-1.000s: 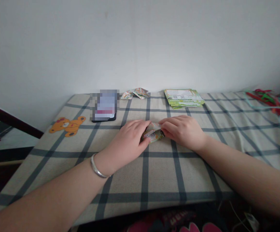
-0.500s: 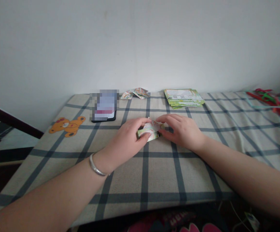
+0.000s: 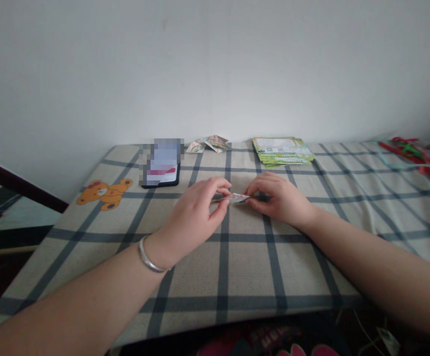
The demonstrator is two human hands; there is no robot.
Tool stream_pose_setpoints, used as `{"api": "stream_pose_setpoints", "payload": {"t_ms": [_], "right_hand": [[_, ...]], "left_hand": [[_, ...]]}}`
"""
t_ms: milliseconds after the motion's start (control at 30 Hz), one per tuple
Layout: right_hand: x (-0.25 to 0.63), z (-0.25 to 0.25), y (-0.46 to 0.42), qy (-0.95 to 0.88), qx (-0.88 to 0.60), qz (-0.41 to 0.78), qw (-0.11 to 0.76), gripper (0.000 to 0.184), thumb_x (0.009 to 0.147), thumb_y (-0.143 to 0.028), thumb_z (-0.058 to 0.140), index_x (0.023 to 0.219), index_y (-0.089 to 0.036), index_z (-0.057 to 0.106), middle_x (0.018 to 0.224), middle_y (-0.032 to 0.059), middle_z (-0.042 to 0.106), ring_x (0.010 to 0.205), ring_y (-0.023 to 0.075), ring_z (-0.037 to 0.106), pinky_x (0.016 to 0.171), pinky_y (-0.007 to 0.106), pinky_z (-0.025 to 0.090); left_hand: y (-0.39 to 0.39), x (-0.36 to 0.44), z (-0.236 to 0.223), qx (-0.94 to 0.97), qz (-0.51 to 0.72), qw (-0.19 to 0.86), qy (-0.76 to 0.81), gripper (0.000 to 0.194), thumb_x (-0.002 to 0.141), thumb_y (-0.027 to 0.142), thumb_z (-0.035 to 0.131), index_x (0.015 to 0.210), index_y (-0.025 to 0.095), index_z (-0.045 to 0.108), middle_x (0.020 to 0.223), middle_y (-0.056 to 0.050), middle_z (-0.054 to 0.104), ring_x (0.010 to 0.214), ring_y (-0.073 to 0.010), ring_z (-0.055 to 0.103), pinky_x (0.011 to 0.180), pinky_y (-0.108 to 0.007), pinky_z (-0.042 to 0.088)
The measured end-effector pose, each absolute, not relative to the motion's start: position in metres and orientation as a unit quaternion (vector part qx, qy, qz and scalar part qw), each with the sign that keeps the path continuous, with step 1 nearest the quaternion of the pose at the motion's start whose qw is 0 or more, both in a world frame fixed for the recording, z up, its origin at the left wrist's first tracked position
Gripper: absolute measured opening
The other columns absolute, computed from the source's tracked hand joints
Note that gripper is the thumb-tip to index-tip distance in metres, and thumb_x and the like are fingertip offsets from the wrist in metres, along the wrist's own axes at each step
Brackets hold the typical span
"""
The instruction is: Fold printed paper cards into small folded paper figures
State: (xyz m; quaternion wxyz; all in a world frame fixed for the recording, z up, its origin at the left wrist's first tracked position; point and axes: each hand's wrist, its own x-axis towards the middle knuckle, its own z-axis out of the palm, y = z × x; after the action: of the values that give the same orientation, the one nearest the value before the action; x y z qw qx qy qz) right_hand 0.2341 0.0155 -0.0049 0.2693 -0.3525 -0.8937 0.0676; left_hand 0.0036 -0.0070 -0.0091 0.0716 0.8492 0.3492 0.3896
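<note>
Between my two hands, low over the checked tablecloth, is a small folded piece of printed paper [image 3: 238,198]. My left hand [image 3: 203,203], with a silver bangle at the wrist, pinches its left end between thumb and fingers. At the right end, my right hand [image 3: 274,198] grips it with thumb and curled fingertips. Both ends of the paper are partly hidden by the fingers. Beyond my hands, folded paper pieces [image 3: 217,143] with a similar print lie near the wall. A stack of green printed sheets [image 3: 282,151] rests to their right.
A phone [image 3: 161,168] with a lit, blurred screen lies at the back left. Beside it is an orange bear figure [image 3: 106,194], flat on the checked tablecloth [image 3: 248,267]. Red, green and pale blue ribbons [image 3: 418,158] lie at the far right. A wall [image 3: 215,69] borders the back.
The paper was spread flatter, with its green and white face showing; now it is folded into a narrow, pointed shape. My hands have barely shifted, and their grip sits at its ends.
</note>
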Motion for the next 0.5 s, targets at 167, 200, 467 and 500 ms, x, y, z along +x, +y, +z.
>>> {"api": "stream_pose_setpoints", "payload": {"t_ms": [167,200,467,500], "right_hand": [[0.235,-0.005,0.013,-0.886,-0.362,0.014,0.289,0.004,0.081,-0.016,0.060,0.083,-0.019,0.060,0.090,0.0050,0.069,0.086,0.0193,0.060,0.077,0.032,0.045],[0.235,-0.005,0.012,-0.888,-0.359,0.004,0.286,0.004,0.082,-0.016,0.060,0.083,-0.019,0.060,0.090,0.0053,0.069,0.086,0.0195,0.060,0.077,0.032,0.045],[0.236,-0.004,0.008,-0.911,-0.316,-0.060,0.258,0.008,0.089,-0.025,0.056,0.089,-0.019,0.062,0.095,0.0065,0.069,0.088,0.0194,0.061,0.076,0.032,0.045],[0.237,-0.005,0.008,-0.911,-0.314,-0.064,0.259,0.008,0.090,-0.025,0.056,0.089,-0.019,0.062,0.096,0.0065,0.069,0.088,0.0192,0.061,0.076,0.032,0.046]], "left_hand": [[-0.010,0.003,0.001,0.877,0.365,0.036,0.309,0.020,0.091,0.015,0.054,0.111,0.018,0.058,0.106,-0.005,0.065,0.104,-0.0182,0.059,0.095,-0.038,0.048],[-0.011,0.004,0.002,0.882,0.360,0.030,0.301,0.019,0.092,0.016,0.053,0.109,0.019,0.061,0.105,-0.005,0.065,0.104,-0.0186,0.059,0.096,-0.039,0.048],[-0.011,0.006,0.000,0.886,0.353,-0.008,0.301,0.018,0.088,0.011,0.056,0.102,0.019,0.062,0.099,-0.002,0.069,0.096,-0.0177,0.061,0.101,-0.043,0.044],[-0.011,0.006,0.000,0.886,0.352,-0.011,0.301,0.017,0.088,0.010,0.055,0.100,0.019,0.063,0.098,-0.002,0.069,0.095,-0.0172,0.061,0.102,-0.043,0.044]]}}
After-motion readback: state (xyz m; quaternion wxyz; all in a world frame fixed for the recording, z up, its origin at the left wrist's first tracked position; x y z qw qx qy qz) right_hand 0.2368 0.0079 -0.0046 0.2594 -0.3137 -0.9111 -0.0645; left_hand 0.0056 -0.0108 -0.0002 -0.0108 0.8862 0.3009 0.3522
